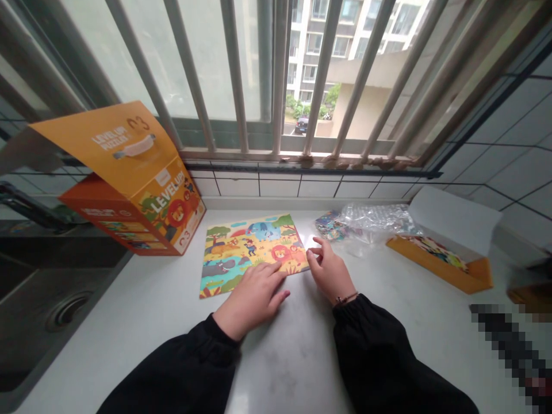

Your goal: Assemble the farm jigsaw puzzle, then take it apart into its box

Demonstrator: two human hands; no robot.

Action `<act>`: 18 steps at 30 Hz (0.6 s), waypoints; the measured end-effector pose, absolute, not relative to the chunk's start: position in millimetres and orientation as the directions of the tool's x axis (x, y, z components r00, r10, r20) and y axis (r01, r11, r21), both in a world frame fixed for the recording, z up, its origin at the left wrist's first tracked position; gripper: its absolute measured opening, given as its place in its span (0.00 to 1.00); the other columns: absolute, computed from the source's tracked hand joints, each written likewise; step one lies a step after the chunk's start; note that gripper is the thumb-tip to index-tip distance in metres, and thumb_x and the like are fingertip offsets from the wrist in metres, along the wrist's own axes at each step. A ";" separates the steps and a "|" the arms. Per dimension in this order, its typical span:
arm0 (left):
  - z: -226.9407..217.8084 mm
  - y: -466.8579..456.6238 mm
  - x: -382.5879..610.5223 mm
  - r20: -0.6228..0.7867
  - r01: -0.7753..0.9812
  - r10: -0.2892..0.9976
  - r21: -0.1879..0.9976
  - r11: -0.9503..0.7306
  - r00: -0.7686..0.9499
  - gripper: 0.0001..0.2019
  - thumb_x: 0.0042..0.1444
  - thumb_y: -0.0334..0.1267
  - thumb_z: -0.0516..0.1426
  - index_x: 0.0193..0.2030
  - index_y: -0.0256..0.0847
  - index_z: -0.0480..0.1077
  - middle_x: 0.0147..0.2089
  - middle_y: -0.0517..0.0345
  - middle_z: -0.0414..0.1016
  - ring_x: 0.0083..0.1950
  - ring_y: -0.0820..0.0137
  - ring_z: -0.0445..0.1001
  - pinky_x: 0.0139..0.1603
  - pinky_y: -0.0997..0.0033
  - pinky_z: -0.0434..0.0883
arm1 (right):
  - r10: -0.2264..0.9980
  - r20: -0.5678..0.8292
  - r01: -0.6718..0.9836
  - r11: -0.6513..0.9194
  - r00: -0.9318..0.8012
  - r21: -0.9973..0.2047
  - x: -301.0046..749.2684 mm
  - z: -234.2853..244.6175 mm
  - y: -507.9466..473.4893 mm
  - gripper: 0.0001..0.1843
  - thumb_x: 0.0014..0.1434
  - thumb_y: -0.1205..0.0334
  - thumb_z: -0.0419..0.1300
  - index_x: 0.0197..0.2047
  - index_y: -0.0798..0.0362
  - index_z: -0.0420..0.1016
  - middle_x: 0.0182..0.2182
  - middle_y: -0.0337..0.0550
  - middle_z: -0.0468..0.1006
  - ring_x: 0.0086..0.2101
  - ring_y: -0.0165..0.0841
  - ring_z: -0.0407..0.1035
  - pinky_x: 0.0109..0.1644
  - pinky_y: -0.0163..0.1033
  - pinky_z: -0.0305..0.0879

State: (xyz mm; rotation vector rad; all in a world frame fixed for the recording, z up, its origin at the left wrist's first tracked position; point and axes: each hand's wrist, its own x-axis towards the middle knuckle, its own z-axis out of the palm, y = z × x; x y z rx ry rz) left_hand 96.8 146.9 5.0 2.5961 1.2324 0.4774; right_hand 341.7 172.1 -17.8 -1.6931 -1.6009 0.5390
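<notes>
**Left hand** [250,299]: I see it lying on the lower right of the puzzle, fingers open and flat, gripping nothing.
**Right hand** [328,271]: fingers loosely curled and open, gripping nothing, with the tips at the puzzle's right edge.
**Jigsaw puzzle** [252,256]: assembled animal picture, lying flat on the white counter [297,368].
**Left of puzzle:** a tilted orange box [129,184], just beside it.
**Right of puzzle:** a plastic bag [371,218] with loose pieces, then an open orange box [440,259].
</notes>
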 end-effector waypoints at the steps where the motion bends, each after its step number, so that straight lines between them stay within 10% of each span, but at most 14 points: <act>1: 7.7 145.0 98.2 0.192 0.668 0.755 0.368 -0.647 0.626 0.15 0.70 0.45 0.64 0.60 0.47 0.80 0.68 0.46 0.79 0.68 0.49 0.77 0.69 0.42 0.73 | 0.974 0.171 0.660 0.032 0.147 -0.751 342.5 -17.1 172.1 0.28 0.72 0.51 0.56 0.70 0.53 0.69 0.50 0.51 0.89 0.41 0.42 0.83 0.48 0.46 0.75; 7: 4.7 142.5 103.1 0.193 0.597 0.734 0.467 -0.653 0.651 0.12 0.72 0.42 0.61 0.59 0.48 0.79 0.63 0.49 0.82 0.65 0.56 0.79 0.71 0.46 0.73 | 0.973 0.139 0.611 -0.003 0.186 -0.792 345.6 -18.1 173.8 0.28 0.72 0.49 0.57 0.68 0.53 0.70 0.47 0.50 0.89 0.42 0.43 0.83 0.47 0.46 0.74; 14: -15.4 159.3 83.3 0.131 0.987 0.991 0.160 -0.012 -0.009 0.32 0.74 0.54 0.54 0.78 0.39 0.64 0.83 0.27 0.55 0.83 0.28 0.53 0.75 0.15 0.54 | 0.974 0.103 0.529 -0.019 0.200 -0.849 343.8 -18.8 173.9 0.25 0.71 0.51 0.56 0.67 0.53 0.69 0.55 0.53 0.87 0.50 0.43 0.84 0.54 0.46 0.75; 18: -3.5 170.5 55.6 0.143 0.971 0.961 0.076 0.226 -0.235 0.38 0.73 0.57 0.52 0.78 0.28 0.63 0.73 0.15 0.64 0.74 0.26 0.65 0.68 0.27 0.68 | 0.979 0.112 0.546 0.001 0.170 -0.837 343.0 -16.1 173.0 0.25 0.72 0.53 0.56 0.68 0.52 0.68 0.53 0.52 0.88 0.51 0.43 0.84 0.54 0.46 0.75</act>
